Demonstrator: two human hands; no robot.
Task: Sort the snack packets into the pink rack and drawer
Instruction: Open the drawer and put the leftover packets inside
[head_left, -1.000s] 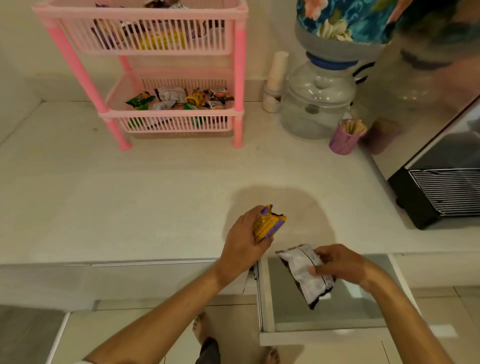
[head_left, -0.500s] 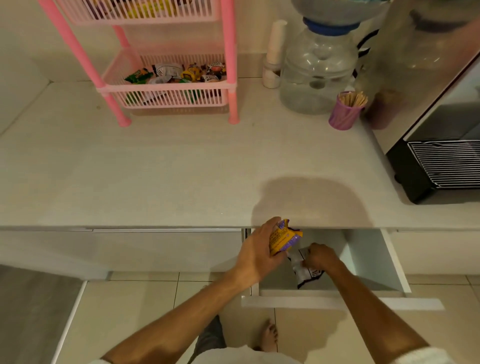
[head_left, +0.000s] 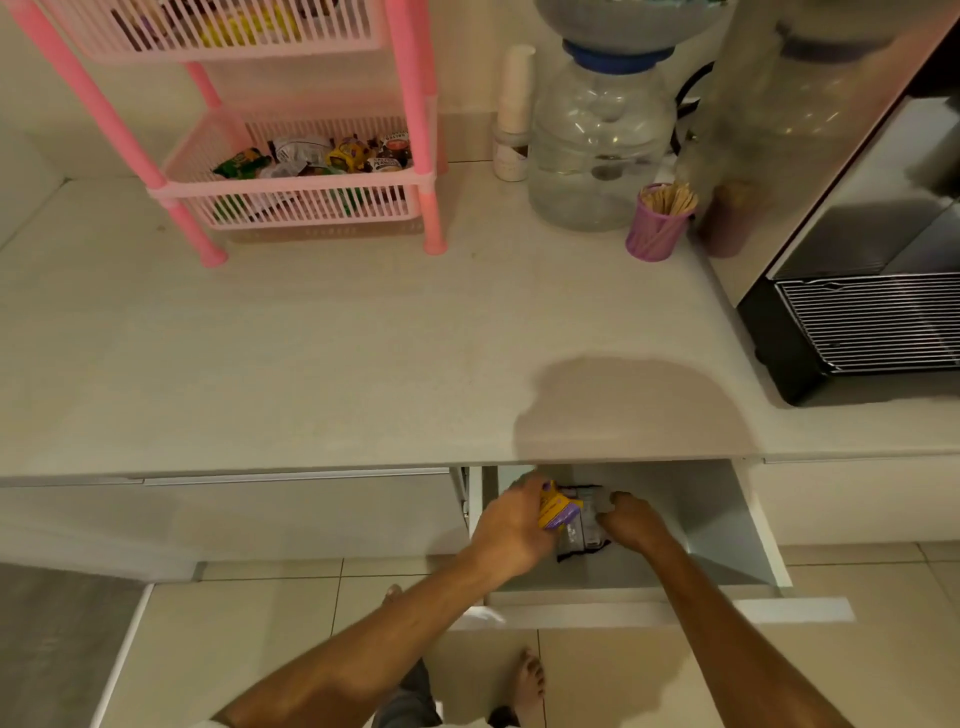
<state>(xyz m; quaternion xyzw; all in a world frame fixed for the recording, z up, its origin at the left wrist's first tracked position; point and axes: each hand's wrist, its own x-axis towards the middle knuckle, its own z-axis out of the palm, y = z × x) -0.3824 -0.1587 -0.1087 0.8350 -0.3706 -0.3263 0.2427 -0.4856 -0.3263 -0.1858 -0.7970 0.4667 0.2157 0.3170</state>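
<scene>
Both hands reach into the open white drawer (head_left: 727, 525) under the counter. My left hand (head_left: 511, 527) grips a yellow and purple snack packet (head_left: 558, 512) just above the drawer floor. My right hand (head_left: 631, 522) holds a white and black packet (head_left: 584, 538) low in the drawer, right beside the yellow one. The pink rack (head_left: 415, 130) stands at the back left of the counter, with several packets (head_left: 322, 158) in its lower basket and more in the upper one.
A clear water bottle (head_left: 597, 150) and a purple cup of wooden sticks (head_left: 657, 228) stand at the back of the counter. A black and silver appliance (head_left: 862, 322) fills the right side. My bare feet (head_left: 527, 686) are on the tiled floor below.
Both hands have dropped from counter height down into the drawer, carrying their packets. The view has tilted down and the right hand's packet now lies near the drawer floor.
</scene>
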